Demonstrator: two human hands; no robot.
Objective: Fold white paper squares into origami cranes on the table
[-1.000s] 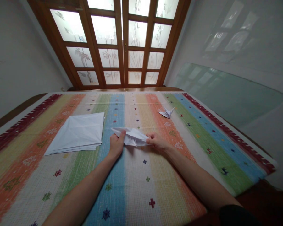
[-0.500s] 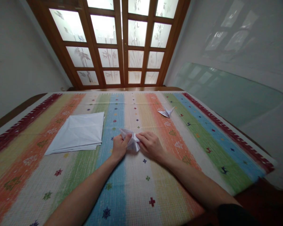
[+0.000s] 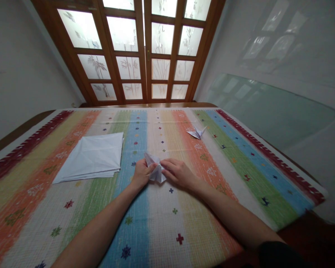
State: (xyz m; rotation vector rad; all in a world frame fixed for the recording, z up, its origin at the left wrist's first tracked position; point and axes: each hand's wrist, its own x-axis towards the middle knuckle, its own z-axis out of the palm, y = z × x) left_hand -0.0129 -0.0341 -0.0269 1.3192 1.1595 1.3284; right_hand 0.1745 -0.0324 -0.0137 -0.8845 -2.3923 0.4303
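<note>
Between my two hands, low over the middle of the tablecloth, is a folded white paper (image 3: 156, 173) with creased, pointed flaps. My left hand (image 3: 143, 173) pinches its left side, the thumb lying across the front. On the other side, my right hand (image 3: 178, 172) has its fingers closed on the paper's right edge, which they partly hide. Farther off to the right rests a small folded paper crane (image 3: 196, 133) with its points spread. A stack of white paper sheets (image 3: 93, 154) lies left of my hands, its lower edges unevenly lined up.
A striped tablecloth (image 3: 80, 223) with small printed figures covers the table. Wooden doors (image 3: 145, 56) with frosted panes stand beyond the far edge. At the right, a pale glass panel (image 3: 268, 108) is against the wall.
The folded paper has turned slightly between my hands, and its upper point has shifted a little right. My right fingers have moved slightly over its edge. The stack and crane stay put.
</note>
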